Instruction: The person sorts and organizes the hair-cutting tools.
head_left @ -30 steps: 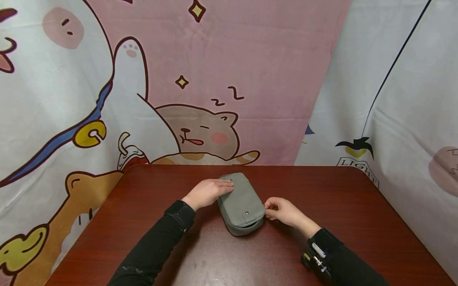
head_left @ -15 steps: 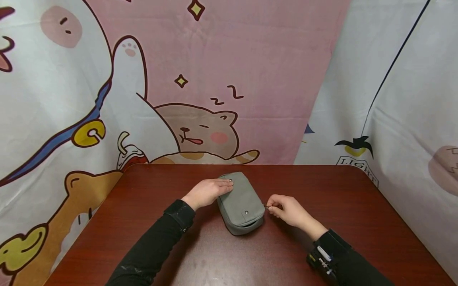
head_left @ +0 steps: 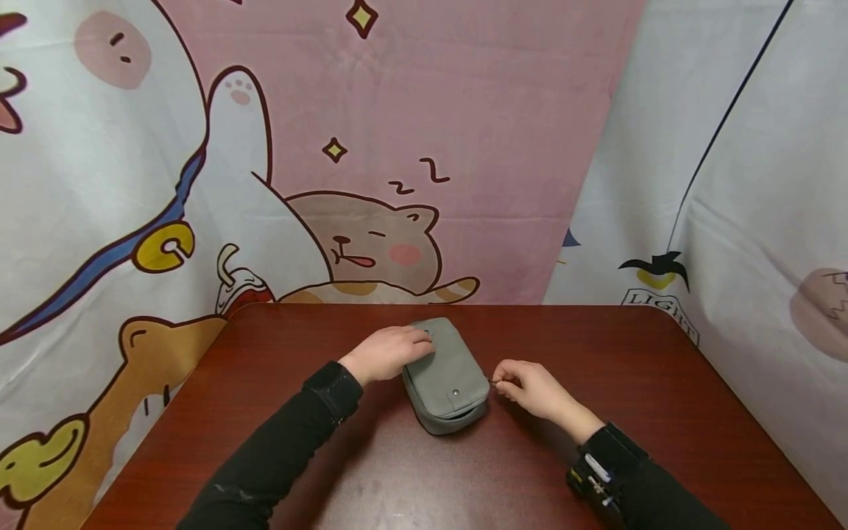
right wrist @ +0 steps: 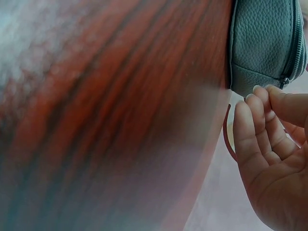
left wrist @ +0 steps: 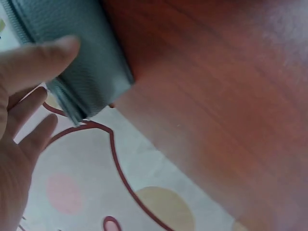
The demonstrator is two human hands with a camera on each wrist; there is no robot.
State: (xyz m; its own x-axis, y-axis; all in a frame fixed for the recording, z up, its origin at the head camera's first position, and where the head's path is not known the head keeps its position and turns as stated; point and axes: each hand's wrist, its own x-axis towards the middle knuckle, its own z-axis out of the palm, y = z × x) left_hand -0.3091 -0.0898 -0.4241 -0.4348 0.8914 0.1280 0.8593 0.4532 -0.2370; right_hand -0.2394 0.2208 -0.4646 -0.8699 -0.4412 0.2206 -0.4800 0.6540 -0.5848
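A grey-green zippered pouch with a grained surface and small metal snaps lies on the table, angled away to the left. My left hand rests on its far left part, fingers loosely bent over the top. In the left wrist view the thumb overlaps the side wall, and the other fingers are spread near the zippered edge. At the pouch's right side, my right hand pinches the zipper pull between thumb and fingertips. The zipper slider shows just above these fingertips in the right wrist view.
A dark red-brown wooden table spans the view, its far edge close behind the pouch. Beyond it hangs a cartoon-printed cloth, with a white cloth at the right.
My right hand has drawn slightly right and away from the pouch's side, still pinching the zipper pull. The left hand's fingers have bent and shifted slightly on top; the pouch has hardly moved.
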